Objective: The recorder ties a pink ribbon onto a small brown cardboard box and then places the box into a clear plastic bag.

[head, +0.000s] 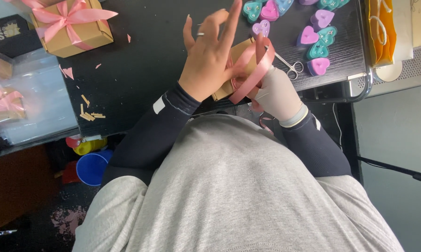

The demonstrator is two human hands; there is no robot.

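Nearest, I see my right hand point(276, 91) gripping the pink ribbon point(253, 70), which loops over a small brown box point(236, 58) at the table's point(145, 60) near edge; my left hand point(209, 56) rests on the box, fingers spread and loose; scissors point(289, 67) lie just beyond; farther off, heart candles point(313, 37) and a tied gift box point(72, 25).

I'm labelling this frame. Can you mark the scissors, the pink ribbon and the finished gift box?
scissors point(292, 69): head view, on the finger loops.
pink ribbon point(256, 70): head view, on the loop between the hands.
finished gift box point(82, 35): head view, on its side wall.
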